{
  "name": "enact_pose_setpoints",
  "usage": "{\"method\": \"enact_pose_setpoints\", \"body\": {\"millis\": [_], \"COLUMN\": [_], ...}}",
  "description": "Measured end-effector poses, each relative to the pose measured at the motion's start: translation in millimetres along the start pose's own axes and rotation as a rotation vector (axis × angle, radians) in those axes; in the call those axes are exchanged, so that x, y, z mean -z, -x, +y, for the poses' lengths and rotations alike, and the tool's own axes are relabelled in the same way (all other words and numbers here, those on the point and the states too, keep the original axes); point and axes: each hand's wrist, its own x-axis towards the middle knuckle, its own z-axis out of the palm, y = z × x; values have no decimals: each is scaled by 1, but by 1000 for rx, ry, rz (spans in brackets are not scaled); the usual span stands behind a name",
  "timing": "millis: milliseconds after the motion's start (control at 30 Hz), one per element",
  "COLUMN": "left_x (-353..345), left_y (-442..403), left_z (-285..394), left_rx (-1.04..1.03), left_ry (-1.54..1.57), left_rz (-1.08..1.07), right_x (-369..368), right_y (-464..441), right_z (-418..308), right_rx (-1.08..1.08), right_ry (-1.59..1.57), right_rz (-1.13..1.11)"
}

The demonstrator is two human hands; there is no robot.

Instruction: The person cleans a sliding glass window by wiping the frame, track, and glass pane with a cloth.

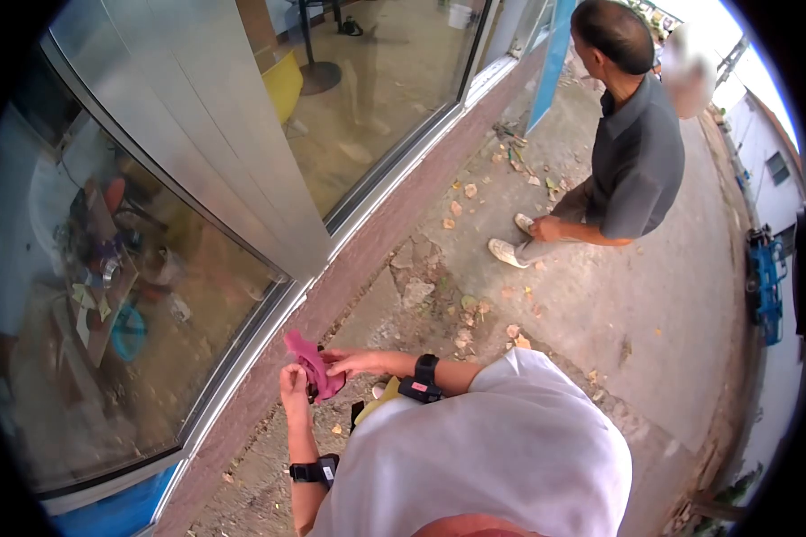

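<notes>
A bunched pink cloth (304, 345) is held up in front of my body, close to the window sill. My left hand (293, 383) is closed, its fingers pinching the cloth's near-left edge. From the other side, my right hand (353, 362) grips the cloth, thumb and fingers pressed against it. Something small and dark shows at the cloth's lower edge, too hidden to name. Black straps with small boxes sit on both my wrists, and I wear a white shirt (484, 438).
A glass window (367, 98) with a metal frame and low ledge runs along my left. A person (640, 161) in a grey shirt stands ahead to the right, with another person behind. Fallen leaves lie on the concrete. A blue vehicle (766, 282) stands far right.
</notes>
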Motion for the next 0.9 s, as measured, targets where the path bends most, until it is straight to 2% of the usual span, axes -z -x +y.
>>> {"method": "enact_pose_setpoints", "body": {"millis": [100, 200, 267, 300, 333, 433, 467, 500, 533, 600, 633, 700, 767, 833, 900], "left_x": [-12, -12, -10, -8, -6, 1, 4, 6, 9, 16, 28, 58, 92, 125, 153], "left_y": [3, 11, 23, 26, 30, 36, 32, 28, 24, 26, 26, 28, 41, 55, 70], "left_z": [5, 6, 17, 17, 19, 28, 25, 25, 30, 48, 52, 47, 32, 8, -19], "left_rx": [-34, -3, 37, 56, 74, 89, 46, 6, 2, -329, -281, -271, -223, -169, -116], "left_ry": [121, 108, 281, 251, 262, 299, 150, -2, 10, -450, -427, -328, -238, -250, -287], "left_rz": [-36, 54, 158, 235, 232, 218, 212, 188, 204, 341, 344, 349, 383, 414, 445], "right_x": [7, 15, 15, 11, 24, 4, -1, -4, -3, 11, 21, 9, 3, -20, -37], "right_y": [6, -3, 0, 5, -18, -9, -15, -19, -23, -32, -38, -21, -8, 0, -2], "right_z": [-2, 10, -4, -14, 19, -20, -17, -13, -12, -12, -14, -60, -120, -182, -230], "right_rx": [-41, -48, -135, -173, -152, -103, -137, -88, -26, 70, 98, 522, 758, 1100, 1294], "right_ry": [-83, -74, 21, 57, -36, -422, -404, -462, -519, -605, -675, -464, -383, -175, 85], "right_rz": [-139, -125, -120, -42, -7, -216, -250, -127, 6, 77, 123, 464, 692, 765, 801]}}
